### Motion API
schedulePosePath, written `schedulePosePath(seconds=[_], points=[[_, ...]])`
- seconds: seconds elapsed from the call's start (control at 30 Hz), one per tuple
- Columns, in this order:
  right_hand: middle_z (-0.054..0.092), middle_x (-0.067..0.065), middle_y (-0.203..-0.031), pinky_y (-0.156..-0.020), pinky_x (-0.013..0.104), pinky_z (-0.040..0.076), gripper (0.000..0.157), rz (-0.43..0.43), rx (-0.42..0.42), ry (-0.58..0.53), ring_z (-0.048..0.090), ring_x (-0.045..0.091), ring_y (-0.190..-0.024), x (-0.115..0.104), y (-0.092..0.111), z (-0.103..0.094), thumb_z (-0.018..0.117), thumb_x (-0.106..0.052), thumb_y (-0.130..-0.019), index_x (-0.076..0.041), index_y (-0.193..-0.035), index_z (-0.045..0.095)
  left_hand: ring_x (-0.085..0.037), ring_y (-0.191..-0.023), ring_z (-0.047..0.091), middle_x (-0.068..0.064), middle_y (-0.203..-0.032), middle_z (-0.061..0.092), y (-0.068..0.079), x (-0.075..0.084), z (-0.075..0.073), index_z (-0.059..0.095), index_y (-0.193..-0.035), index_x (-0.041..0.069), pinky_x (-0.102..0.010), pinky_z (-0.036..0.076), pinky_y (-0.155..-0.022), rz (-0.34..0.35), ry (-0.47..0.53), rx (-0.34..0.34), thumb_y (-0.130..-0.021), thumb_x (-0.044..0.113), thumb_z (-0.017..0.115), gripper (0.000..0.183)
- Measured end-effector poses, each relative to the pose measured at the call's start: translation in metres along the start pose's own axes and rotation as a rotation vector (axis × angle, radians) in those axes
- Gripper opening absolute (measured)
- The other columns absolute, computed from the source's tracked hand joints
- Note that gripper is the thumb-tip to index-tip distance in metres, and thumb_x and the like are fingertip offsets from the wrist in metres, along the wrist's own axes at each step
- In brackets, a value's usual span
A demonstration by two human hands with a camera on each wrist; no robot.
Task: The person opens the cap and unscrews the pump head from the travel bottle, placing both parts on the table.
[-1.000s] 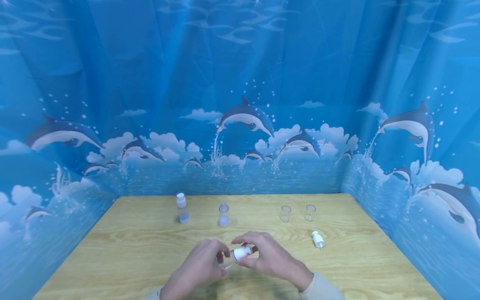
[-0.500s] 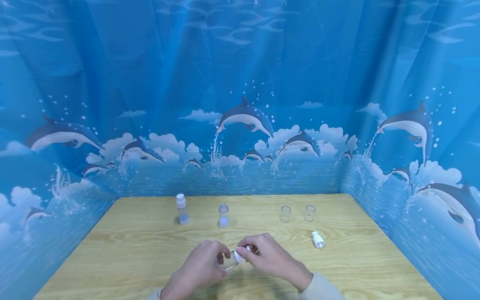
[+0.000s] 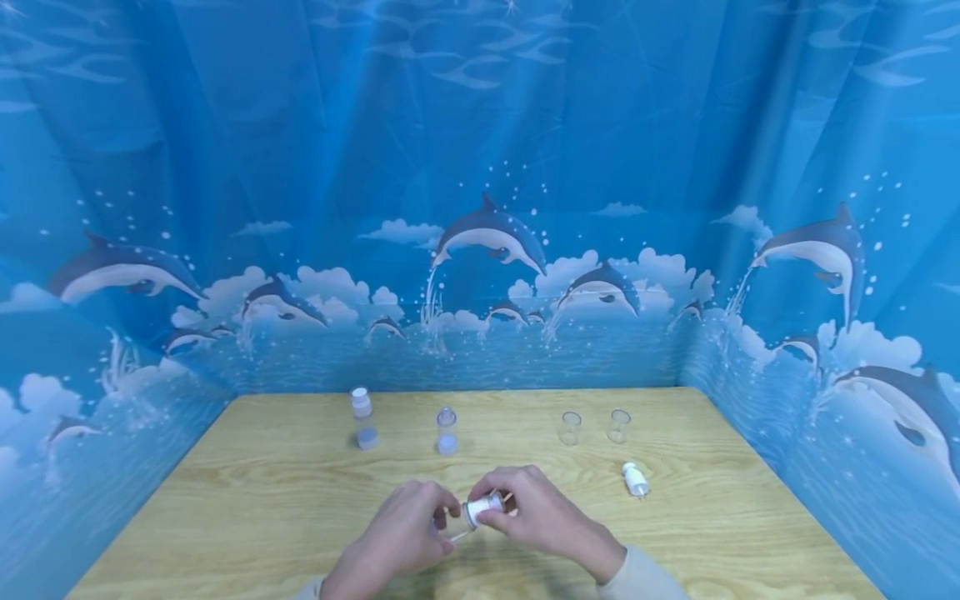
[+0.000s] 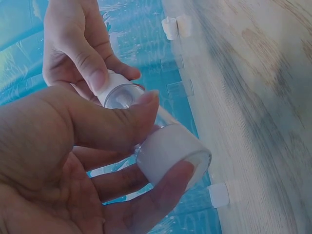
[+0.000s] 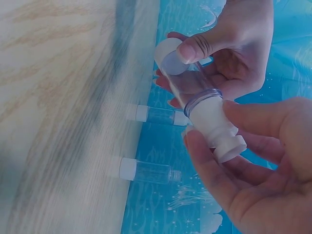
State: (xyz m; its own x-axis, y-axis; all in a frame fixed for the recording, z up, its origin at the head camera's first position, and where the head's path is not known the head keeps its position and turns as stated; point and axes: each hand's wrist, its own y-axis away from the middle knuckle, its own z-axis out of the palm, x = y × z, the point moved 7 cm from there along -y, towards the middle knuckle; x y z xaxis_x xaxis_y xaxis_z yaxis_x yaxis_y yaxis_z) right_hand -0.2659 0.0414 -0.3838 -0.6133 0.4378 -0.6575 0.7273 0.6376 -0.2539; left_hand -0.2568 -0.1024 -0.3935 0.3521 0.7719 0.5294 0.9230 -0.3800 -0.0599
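Note:
Just above the table, both hands hold one small clear bottle (image 5: 187, 83) at a tilt. My left hand (image 3: 408, 525) grips its body near the white base (image 4: 170, 148), thumb along the clear wall and fingers beneath. At the other end, my right hand (image 3: 536, 512) pinches the white pump top (image 5: 207, 117) between thumb and fingers. This top sits at the bottle's mouth, and its narrower head (image 5: 229, 148) points toward the right palm. Through the clear wall near the mouth, part of the pump (image 4: 124, 97) shows inside.
Behind the hands stand a white-topped bottle (image 3: 363, 408) and an uncapped clear bottle (image 3: 447, 427), whose threaded neck (image 5: 175, 175) shows in the right wrist view. Two clear cup-shaped covers (image 3: 571, 428) stand at back right. A loose white pump top (image 3: 636, 480) lies in front of them.
My right thumb has swung up over the pump top and then back down to its lower side, fingers shifting around it. The left hand keeps its grip, nearly still.

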Motion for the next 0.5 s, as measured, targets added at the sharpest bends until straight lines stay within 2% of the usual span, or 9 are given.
schedulePosePath(seconds=[0.27,0.5], points=[[0.078,0.004,-0.104,-0.075,0.012,0.058,0.017,-0.009,-0.001,0.005,0.068,-0.001,-0.09,-0.001,0.0002,0.0002,0.075,-0.006,-0.091,-0.009,-0.107,0.075,-0.007,-0.069,0.059,0.0,-0.082,0.073,-0.0011,-0.0014,0.0009,0.078,-0.103,0.009,-0.022,0.05,-0.06,-0.007,0.013,-0.022,-0.071,0.006,0.087,0.033],[0.077,0.01,-0.11,-0.077,0.014,0.059,0.022,-0.021,-0.011,-0.022,0.069,0.0,-0.09,-0.0014,0.0005,-0.0008,0.07,-0.016,-0.097,-0.004,-0.115,0.072,-0.007,-0.071,0.06,0.0,-0.084,0.073,-0.0009,-0.001,0.0007,0.078,-0.103,0.009,-0.023,0.051,-0.062,-0.008,0.01,-0.021,-0.071,0.005,0.087,0.034]])
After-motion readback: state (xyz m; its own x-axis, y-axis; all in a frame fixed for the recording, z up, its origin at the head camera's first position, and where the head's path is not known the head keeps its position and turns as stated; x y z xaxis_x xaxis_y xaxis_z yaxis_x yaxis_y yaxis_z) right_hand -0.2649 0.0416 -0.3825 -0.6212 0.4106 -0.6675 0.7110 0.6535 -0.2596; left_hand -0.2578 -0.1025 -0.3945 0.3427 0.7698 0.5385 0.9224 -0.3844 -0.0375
